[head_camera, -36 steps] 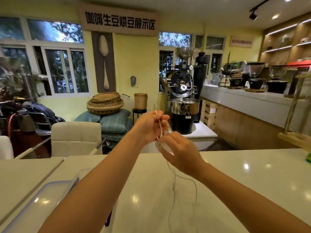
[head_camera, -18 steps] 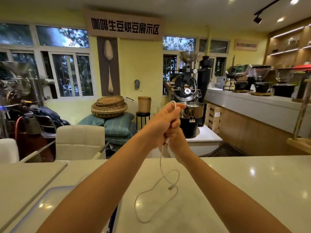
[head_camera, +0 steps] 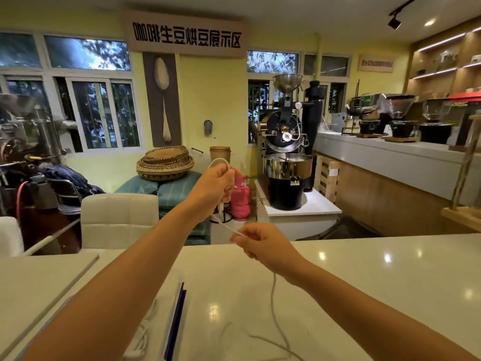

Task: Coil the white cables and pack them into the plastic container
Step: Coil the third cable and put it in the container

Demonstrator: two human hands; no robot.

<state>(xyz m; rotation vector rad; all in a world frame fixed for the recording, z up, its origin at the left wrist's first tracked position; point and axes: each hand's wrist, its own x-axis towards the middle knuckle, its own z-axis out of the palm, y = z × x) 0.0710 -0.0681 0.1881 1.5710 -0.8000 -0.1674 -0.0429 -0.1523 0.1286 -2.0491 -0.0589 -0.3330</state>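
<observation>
- Grip: the left hand (head_camera: 216, 183) is clenched around a started loop of the white cable (head_camera: 273, 303); the right hand (head_camera: 265, 246), below it, pinches the taut run.
- Progress: coiling is judged barely begun; most slack is trailed over the counter (head_camera: 364, 277).
- Count: one cable in hand; a second is seen by the plastic container (head_camera: 175, 321), beneath the left hand, its contents unclear.
</observation>
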